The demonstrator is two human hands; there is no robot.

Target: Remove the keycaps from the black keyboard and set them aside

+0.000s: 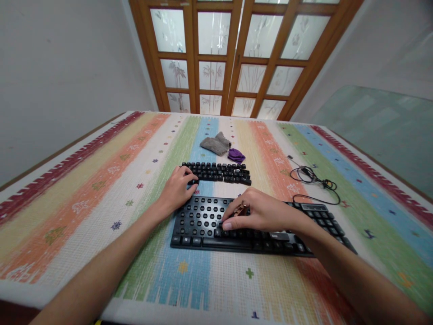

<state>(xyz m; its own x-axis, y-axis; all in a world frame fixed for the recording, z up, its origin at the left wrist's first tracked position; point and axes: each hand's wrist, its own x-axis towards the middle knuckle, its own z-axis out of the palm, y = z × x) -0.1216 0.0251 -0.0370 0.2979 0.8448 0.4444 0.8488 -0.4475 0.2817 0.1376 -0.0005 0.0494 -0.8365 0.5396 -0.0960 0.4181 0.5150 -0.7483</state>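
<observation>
A black keyboard (209, 216) lies on the table; the left half of its main block shows bare switch stems, while the bottom row and the right side carry caps. My right hand (260, 210), with a brown ring-like thing on a finger, rests over the middle of it. Its thumb and forefinger pinch at a black keycap (218, 232) in a lower row. Beyond the keyboard, loose black keycaps (219, 174) stand in rows. My left hand (179, 187) is at the left end of those rows, fingertips closed round a dark keycap (193, 182).
Farther back lie a grey cloth (216, 144) and a crumpled purple cloth (236, 156). The keyboard's coiled cable (314, 176) sits to the right. A striped tablecloth (135, 216) covers the table. Past the far edge are wooden doors with glass panes (211, 67).
</observation>
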